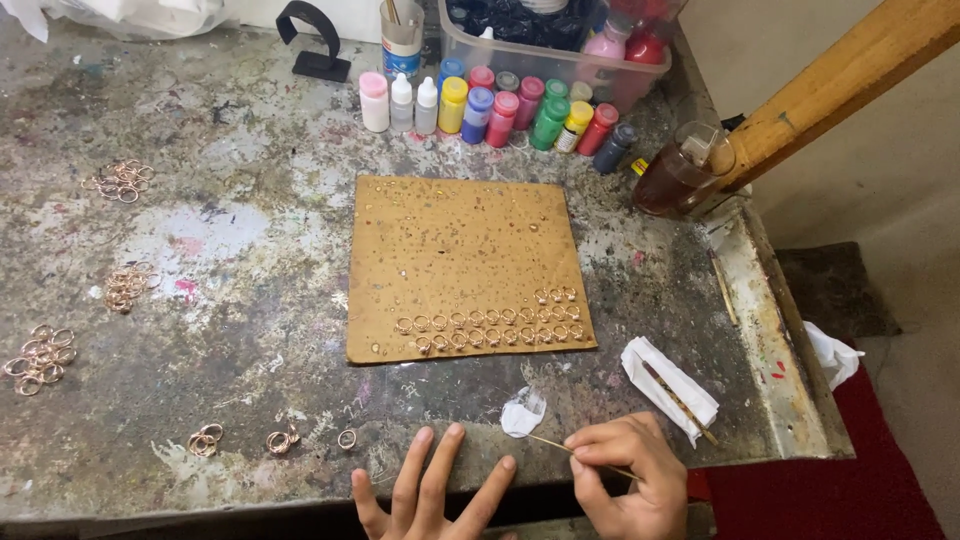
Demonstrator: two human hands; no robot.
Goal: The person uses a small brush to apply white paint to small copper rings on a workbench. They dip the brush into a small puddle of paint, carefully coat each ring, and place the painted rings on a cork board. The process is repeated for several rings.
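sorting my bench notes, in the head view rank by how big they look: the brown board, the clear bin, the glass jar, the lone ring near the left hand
1. brown board
2. clear bin, cut off by the frame, so unsure
3. glass jar
4. lone ring

The right hand (632, 470) pinches a thin stick (580, 455) in its grip, tip touching a white paint dab (522, 412). Just left, the left hand (430, 488) lies flat on the desk (230, 250). Beyond the grip, a cardboard sheet (465, 250) carries rows of rings (490, 328).
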